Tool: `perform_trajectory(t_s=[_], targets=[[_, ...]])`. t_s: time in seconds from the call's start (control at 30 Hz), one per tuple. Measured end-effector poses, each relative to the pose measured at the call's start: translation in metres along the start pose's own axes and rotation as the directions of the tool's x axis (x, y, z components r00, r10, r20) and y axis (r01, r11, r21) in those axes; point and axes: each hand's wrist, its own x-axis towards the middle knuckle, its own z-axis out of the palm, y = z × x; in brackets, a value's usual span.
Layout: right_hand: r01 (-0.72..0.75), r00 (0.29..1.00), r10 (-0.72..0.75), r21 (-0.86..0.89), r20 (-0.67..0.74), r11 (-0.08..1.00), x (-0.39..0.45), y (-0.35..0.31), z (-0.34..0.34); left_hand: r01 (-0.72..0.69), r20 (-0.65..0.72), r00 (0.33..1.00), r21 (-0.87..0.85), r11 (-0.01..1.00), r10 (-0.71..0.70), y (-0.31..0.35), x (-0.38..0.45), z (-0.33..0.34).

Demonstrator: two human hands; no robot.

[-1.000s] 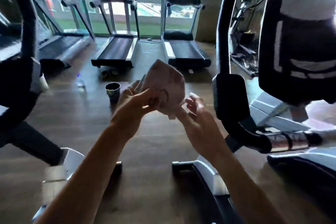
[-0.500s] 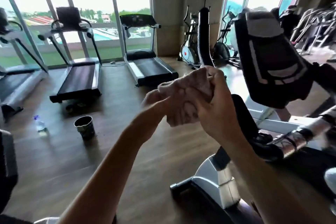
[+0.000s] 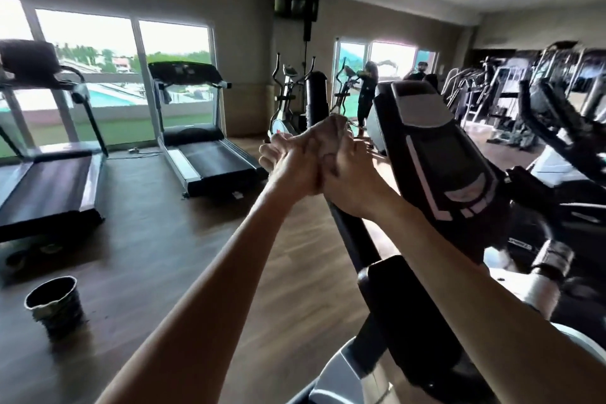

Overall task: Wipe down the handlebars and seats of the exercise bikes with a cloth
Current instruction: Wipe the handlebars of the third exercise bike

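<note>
Both my hands are clasped together around a pale cloth [image 3: 332,137] at the middle of the view. My left hand [image 3: 290,166] grips it from the left and my right hand [image 3: 349,179] from the right. The cloth sits against the black upright handlebar [image 3: 316,95] of the exercise machine, whose bar continues below my hands [image 3: 352,239]. Only a small bunched part of the cloth shows between my fingers. The machine's black console [image 3: 436,154] leans just right of my hands. No seat is in view.
A dark cup [image 3: 54,305] stands on the wooden floor at the lower left. Two treadmills [image 3: 203,154] line the windows. More machines crowd the right side [image 3: 557,115]. People stand by the far window [image 3: 367,92].
My view has lifted and turned right. My hands closed together around the cloth and rose with it to the black handlebar.
</note>
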Motion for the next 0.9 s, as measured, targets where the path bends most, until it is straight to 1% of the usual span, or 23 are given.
perform_trajectory(t_s=[0.03,0.07,0.1,0.17,0.2,0.23,0.3,0.37,0.43,0.5,0.57,0.67,0.77,0.83,0.9], targets=[[-0.025,1.0,0.025,-0.022,0.009,0.999,0.005,-0.002,0.003,0.06,0.062,0.996,-0.016,0.998,-0.059,-0.009,0.013,-0.004],[-0.04,0.999,0.04,-0.039,-0.003,0.998,0.01,-0.002,0.006,0.072,0.112,0.992,-0.075,0.995,-0.064,-0.005,0.012,-0.01],[-0.043,0.999,0.041,-0.071,-0.03,0.996,0.014,-0.005,0.009,0.083,0.114,0.991,-0.116,0.99,-0.069,-0.007,0.02,-0.013],[-0.028,0.994,0.004,-0.222,-0.107,0.975,0.022,-0.008,0.017,0.039,0.056,0.998,-0.163,0.986,-0.031,-0.002,0.032,-0.022],[-0.025,0.99,-0.018,-0.3,-0.139,0.953,0.026,-0.007,0.021,-0.021,0.029,0.999,-0.162,0.987,0.026,0.004,0.037,-0.026],[-0.039,0.986,-0.02,-0.34,-0.167,0.94,0.03,-0.007,0.025,-0.095,0.007,0.995,-0.143,0.985,0.097,0.006,0.049,-0.028],[-0.069,0.975,-0.014,-0.361,-0.222,0.93,0.035,-0.007,0.03,-0.244,-0.025,0.97,-0.126,0.962,0.243,0.017,0.066,-0.036],[-0.059,0.941,-0.079,-0.391,-0.328,0.918,0.039,-0.009,0.035,-0.398,-0.037,0.918,-0.067,0.915,0.396,0.029,0.084,-0.041],[-0.046,0.885,-0.182,-0.471,-0.428,0.881,0.044,-0.011,0.04,-0.515,-0.002,0.857,-0.008,0.857,0.515,0.041,0.099,-0.042],[-0.019,0.859,-0.249,-0.514,-0.448,0.858,0.051,-0.009,0.046,-0.619,0.036,0.785,0.008,0.785,0.619,0.05,0.11,-0.042],[-0.008,0.852,-0.263,-0.512,-0.453,0.859,0.054,-0.007,0.049,-0.691,0.121,0.716,-0.016,0.723,0.687,0.055,0.12,-0.04],[-0.048,0.832,-0.265,-0.54,-0.487,0.84,0.055,-0.007,0.051,-0.678,0.291,0.681,-0.097,0.729,0.672,0.056,0.128,-0.034],[-0.109,0.833,-0.223,-0.545,-0.507,0.831,0.063,-0.01,0.056,-0.567,0.402,0.663,-0.28,0.775,0.631,0.054,0.134,-0.038],[-0.141,0.813,-0.207,-0.529,-0.544,0.837,0.073,-0.014,0.055,-0.53,0.441,0.652,-0.317,0.786,0.617,0.054,0.136,-0.043],[-0.123,0.796,-0.213,-0.496,-0.567,0.86,0.09,-0.02,0.05,-0.529,0.421,0.663,-0.322,0.786,0.619,0.054,0.139,-0.044]])
